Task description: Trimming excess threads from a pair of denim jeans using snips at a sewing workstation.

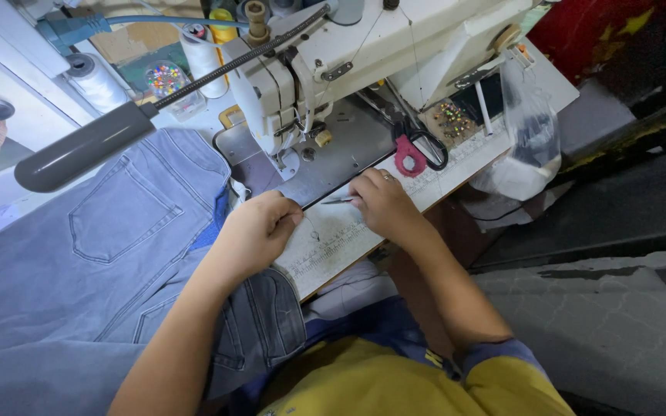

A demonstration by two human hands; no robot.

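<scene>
Sewing table (456, 166) | left hand (252, 231) clenched, contents hidden | right hand (383, 204) pinching small metal tool (338, 201), half-hidden

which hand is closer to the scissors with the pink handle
Right. The right hand lies on the table edge just below the scissors, apart from them. The left hand rests further off to their lower left, on the grey jeans.

Sewing machine (333, 69) (lamp arm (117, 131) too) blocks behind; table edge (333, 246) open.
</scene>
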